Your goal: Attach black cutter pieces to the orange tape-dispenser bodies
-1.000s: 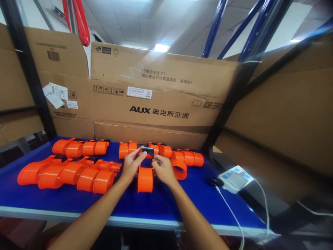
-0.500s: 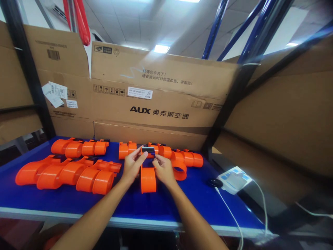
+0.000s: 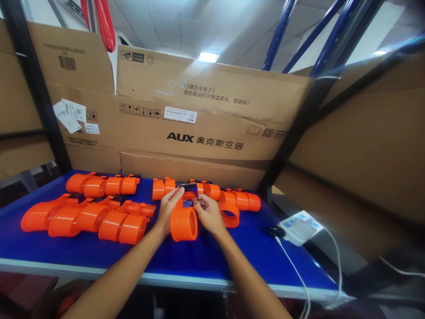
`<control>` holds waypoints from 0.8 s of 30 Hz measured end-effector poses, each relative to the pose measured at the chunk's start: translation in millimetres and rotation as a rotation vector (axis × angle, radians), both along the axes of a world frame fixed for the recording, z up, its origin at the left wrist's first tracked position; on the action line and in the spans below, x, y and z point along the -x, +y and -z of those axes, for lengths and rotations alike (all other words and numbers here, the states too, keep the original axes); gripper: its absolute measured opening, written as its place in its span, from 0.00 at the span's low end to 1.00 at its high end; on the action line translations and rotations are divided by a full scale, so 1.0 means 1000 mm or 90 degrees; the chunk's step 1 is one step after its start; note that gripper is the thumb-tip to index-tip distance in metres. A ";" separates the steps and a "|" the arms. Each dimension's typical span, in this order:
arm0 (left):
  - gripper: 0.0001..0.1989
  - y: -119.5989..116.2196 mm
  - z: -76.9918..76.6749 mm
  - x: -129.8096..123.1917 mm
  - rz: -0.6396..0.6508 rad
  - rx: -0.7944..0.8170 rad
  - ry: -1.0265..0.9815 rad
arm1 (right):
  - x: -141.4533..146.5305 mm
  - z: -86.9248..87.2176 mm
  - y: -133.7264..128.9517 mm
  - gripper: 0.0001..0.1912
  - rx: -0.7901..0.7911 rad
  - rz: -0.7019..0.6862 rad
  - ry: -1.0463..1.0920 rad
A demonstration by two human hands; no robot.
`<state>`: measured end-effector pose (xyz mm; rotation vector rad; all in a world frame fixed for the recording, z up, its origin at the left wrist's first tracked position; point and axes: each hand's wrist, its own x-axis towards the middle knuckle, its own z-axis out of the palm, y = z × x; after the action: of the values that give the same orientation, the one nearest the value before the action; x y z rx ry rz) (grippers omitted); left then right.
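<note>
In the head view, an orange plastic holder (image 3: 183, 225) with a round hollow ring hangs below my left hand (image 3: 168, 206). My left fingers and thumb are closed on its upper part, where a dark strip (image 3: 188, 188) with a blue end lies across the top. Close to the right side of the holder, my right hand (image 3: 207, 212) has its fingers curled together. What sits between those fingertips, if anything, is too small to make out. Behind both hands stands a row of similar orange holders (image 3: 211, 191) on the blue tabletop (image 3: 239, 257).
More orange holders (image 3: 89, 219) lie in two rows at the left. A white device (image 3: 300, 228) with a cable and a black rounded object (image 3: 275, 231) are at the right. A cardboard wall (image 3: 206, 119) closes the back, between dark posts (image 3: 288, 128).
The held holder has turned, so the opening of its ring now shows toward the right. The dark strip on top is tilted away. Both hands stay in nearly the same place.
</note>
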<state>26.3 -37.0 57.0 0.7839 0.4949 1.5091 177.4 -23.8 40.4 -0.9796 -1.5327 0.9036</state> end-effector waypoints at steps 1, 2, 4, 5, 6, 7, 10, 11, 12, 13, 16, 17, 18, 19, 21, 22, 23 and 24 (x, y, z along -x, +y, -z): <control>0.22 0.000 0.000 0.001 0.002 0.009 -0.009 | -0.001 -0.001 -0.001 0.12 -0.004 0.002 -0.012; 0.21 0.000 0.000 0.002 -0.002 0.016 -0.013 | -0.003 -0.003 -0.002 0.12 -0.011 0.004 -0.027; 0.21 0.002 0.000 0.003 -0.020 0.025 -0.017 | -0.008 -0.006 -0.004 0.10 -0.020 -0.006 -0.066; 0.21 0.003 0.001 0.004 -0.029 0.027 -0.018 | -0.010 -0.008 -0.006 0.09 -0.022 -0.018 -0.087; 0.21 0.004 0.001 0.005 -0.038 0.027 -0.017 | -0.013 -0.010 -0.007 0.08 -0.024 -0.034 -0.110; 0.22 0.005 0.001 0.005 -0.044 0.025 -0.015 | -0.016 -0.012 -0.009 0.07 -0.023 -0.051 -0.132; 0.22 0.006 0.002 0.006 -0.054 0.025 -0.006 | -0.024 -0.016 -0.015 0.04 -0.007 -0.103 -0.191; 0.22 0.007 0.002 0.006 -0.054 0.027 -0.004 | -0.027 -0.017 -0.017 0.04 0.001 -0.123 -0.211; 0.22 0.007 0.002 0.006 -0.052 0.030 -0.004 | -0.030 -0.018 -0.019 0.04 0.007 -0.141 -0.231; 0.22 0.006 0.002 0.006 -0.049 0.034 -0.003 | -0.032 -0.019 -0.020 0.04 0.009 -0.156 -0.250; 0.21 0.006 0.002 0.007 -0.057 0.040 0.004 | -0.041 -0.019 -0.022 0.05 0.014 -0.176 -0.299; 0.21 0.006 0.003 0.007 -0.063 0.041 0.007 | -0.044 -0.018 -0.022 0.05 0.023 -0.174 -0.311; 0.20 0.006 0.003 0.007 -0.067 0.043 0.009 | -0.046 -0.018 -0.022 0.05 0.038 -0.171 -0.324; 0.20 0.006 0.003 0.006 -0.068 0.045 0.009 | -0.049 -0.017 -0.022 0.05 0.056 -0.168 -0.340; 0.21 0.006 0.002 0.006 -0.064 0.046 0.007 | -0.052 -0.016 -0.021 0.06 0.090 -0.157 -0.383; 0.22 0.006 0.002 0.006 -0.060 0.046 0.006 | -0.053 -0.015 -0.020 0.06 0.101 -0.149 -0.406; 0.23 0.005 0.002 0.005 -0.058 0.044 0.007 | -0.053 -0.015 -0.020 0.06 0.107 -0.143 -0.427; 0.23 0.005 0.001 0.005 -0.058 0.041 0.009 | -0.053 -0.014 -0.019 0.06 0.109 -0.138 -0.442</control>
<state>21.2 -32.3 56.1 0.7301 0.5936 1.5644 230.2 -43.2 54.8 -1.3589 -2.2033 0.9017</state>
